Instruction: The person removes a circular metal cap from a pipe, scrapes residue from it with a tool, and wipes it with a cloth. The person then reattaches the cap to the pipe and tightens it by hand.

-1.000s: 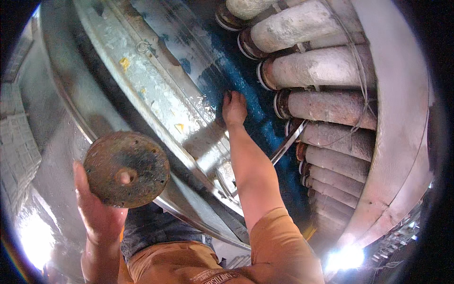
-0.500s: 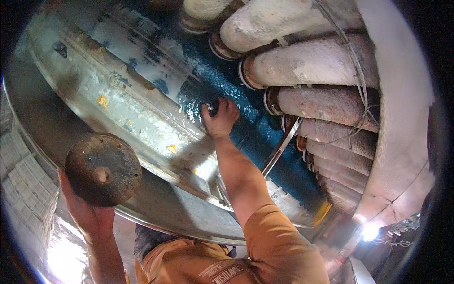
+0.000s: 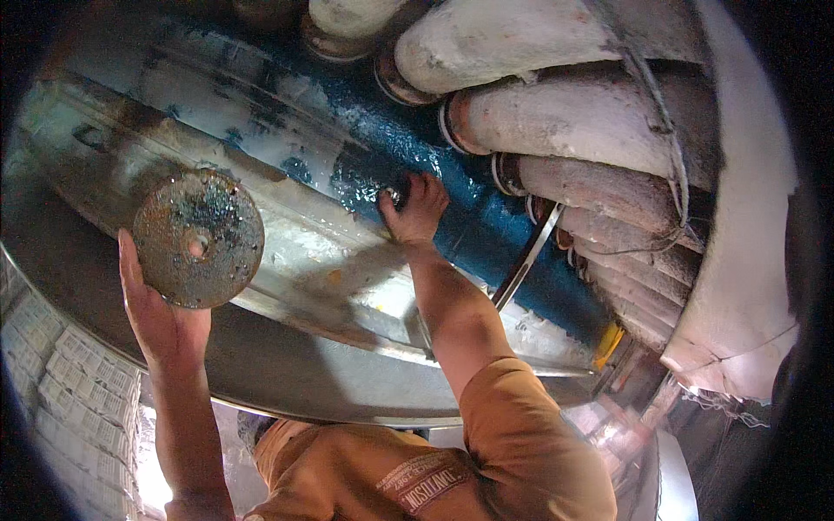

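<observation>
Rusty round disc gripped in left hand; right hand clutches a dark knob.

Just 1 head cam here, fisheye, sitting really close to the work

It looks along both raised forearms at the blue machine body and pale pipes. Straight edges bow hard toward the rim, and the orange shirt fills the bottom edge.

Left hand's fingers behind the rusty disc; right hand's fingertips buried against the blue beam.
</observation>
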The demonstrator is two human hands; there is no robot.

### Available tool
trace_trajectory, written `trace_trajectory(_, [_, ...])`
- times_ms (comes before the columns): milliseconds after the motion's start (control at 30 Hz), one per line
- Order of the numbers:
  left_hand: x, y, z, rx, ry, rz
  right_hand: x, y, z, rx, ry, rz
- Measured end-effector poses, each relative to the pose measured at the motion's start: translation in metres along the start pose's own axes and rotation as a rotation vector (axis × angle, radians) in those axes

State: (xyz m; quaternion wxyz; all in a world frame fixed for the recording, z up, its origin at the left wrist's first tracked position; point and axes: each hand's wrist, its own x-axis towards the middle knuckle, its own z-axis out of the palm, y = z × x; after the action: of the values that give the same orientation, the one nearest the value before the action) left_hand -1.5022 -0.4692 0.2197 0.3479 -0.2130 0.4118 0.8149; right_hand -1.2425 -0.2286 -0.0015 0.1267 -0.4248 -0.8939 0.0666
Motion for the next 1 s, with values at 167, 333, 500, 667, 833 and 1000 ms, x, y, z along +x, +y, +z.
trace_trajectory(167, [0.012, 0.009, 0.001, 0.125, 0.055, -0.029, 0.007, -0.003, 0.004, 0.004, -0.003, 0.025])
trace_trajectory(333, [-0.001, 0.005, 0.000, 0.017, 0.095, -0.109, 0.002, -0.002, 0.002, 0.003, -0.033, 0.026])
trace_trajectory(500, [-0.015, -0.004, -0.012, -0.051, -0.019, -0.155, -0.002, -0.003, -0.003, 0.054, -0.025, 0.033])
trace_trajectory(667, [-0.021, -0.008, -0.023, -0.040, -0.116, -0.176, 0.035, -0.003, -0.019, 0.476, 0.258, 0.427])
trace_trajectory(833, [-0.022, -0.004, -0.024, -0.020, -0.171, -0.197, 0.085, 0.014, -0.015, 2.256, 0.337, 0.717])
trace_trajectory(1000, [-0.017, -0.003, -0.021, -0.014, -0.158, -0.173, 0.099, -0.006, -0.005, 2.512, 0.606, 1.048])
